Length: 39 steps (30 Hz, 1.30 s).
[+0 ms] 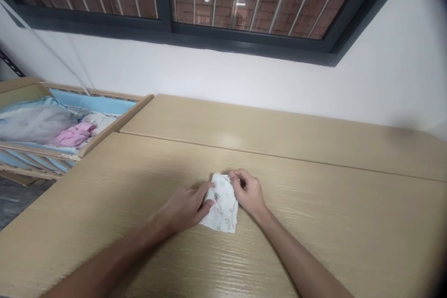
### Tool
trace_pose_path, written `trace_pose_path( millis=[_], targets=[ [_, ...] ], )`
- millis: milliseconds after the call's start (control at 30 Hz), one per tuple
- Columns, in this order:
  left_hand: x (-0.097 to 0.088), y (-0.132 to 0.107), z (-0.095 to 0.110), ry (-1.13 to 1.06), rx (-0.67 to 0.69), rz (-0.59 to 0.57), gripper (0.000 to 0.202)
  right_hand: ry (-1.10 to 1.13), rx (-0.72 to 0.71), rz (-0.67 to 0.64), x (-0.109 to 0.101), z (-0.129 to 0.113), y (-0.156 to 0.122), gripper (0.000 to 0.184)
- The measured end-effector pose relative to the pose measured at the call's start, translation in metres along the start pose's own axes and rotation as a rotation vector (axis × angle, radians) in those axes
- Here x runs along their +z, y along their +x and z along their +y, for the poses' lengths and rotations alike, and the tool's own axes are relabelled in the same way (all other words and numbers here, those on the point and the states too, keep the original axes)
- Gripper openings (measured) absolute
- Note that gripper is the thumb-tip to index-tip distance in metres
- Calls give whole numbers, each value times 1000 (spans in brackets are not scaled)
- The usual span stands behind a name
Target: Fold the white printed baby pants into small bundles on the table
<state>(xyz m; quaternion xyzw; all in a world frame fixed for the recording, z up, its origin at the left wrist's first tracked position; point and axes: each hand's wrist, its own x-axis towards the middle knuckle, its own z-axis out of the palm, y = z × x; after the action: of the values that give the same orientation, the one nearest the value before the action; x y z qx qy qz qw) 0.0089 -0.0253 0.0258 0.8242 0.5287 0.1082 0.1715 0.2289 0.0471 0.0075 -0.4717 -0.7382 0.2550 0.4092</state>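
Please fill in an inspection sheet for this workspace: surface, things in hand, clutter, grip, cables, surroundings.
Surface: light wood-grain table, a seam running across it.
Things in hand: white printed cloth, apparently folded, lying on the table.
Clutter: pink fabric and whitish sheer material inside the cot.
Grip: left hand touches the cloth's left side with thumb and finger; right hand pinches its upper right corner.
Cables: nothing seen.
Surroundings: white wall, dark-framed window, wooden cot at left.

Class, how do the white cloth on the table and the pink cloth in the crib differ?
The white cloth lies fairly flat; the pink cloth is bunched up. The left hand and right hand touch the white cloth; neither touches the pink cloth. Both look like fabric.
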Motion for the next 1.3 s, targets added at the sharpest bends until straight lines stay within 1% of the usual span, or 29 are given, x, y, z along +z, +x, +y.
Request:
trace_pose_path(
  millis=[267, 567, 700, 900, 967, 1033, 1133, 1200, 1300],
  targets=[
    [3, -1, -4, -18, 39, 17, 47, -4, -2, -3, 0, -2, 0, 27],
    [2, -2, -2, -14, 79, 31, 47, -14, 7, -9, 0, -3, -1, 28],
    [4, -2, -3, -27, 66, 60, 47, -26, 0, -2, 0, -5, -1, 29],
    [5, -1, -1, -52, 18, 55, 59, -31, -58, 14, 0, -4, -3, 29],
    [6, -1, -2, -76, 11, 96, 61, -27, -108, 25, 0, -5, -6, 28],
    [8, -1, -4, -73, 27, 177, 60, -30, -184, 16, 1, -6, -9, 26],
    [11, 0, -9, -58, 130, 288, 51, -51, -279, -33, 1, -10, -13, 23],
    [13, 1, -12, -70, 199, 319, 44, -65, -311, -54, 1, -11, -13, 23],
    [15, 2, -12, -79, 221, 337, 38, -83, -333, -68, 1, -9, -13, 23]
  ],
)
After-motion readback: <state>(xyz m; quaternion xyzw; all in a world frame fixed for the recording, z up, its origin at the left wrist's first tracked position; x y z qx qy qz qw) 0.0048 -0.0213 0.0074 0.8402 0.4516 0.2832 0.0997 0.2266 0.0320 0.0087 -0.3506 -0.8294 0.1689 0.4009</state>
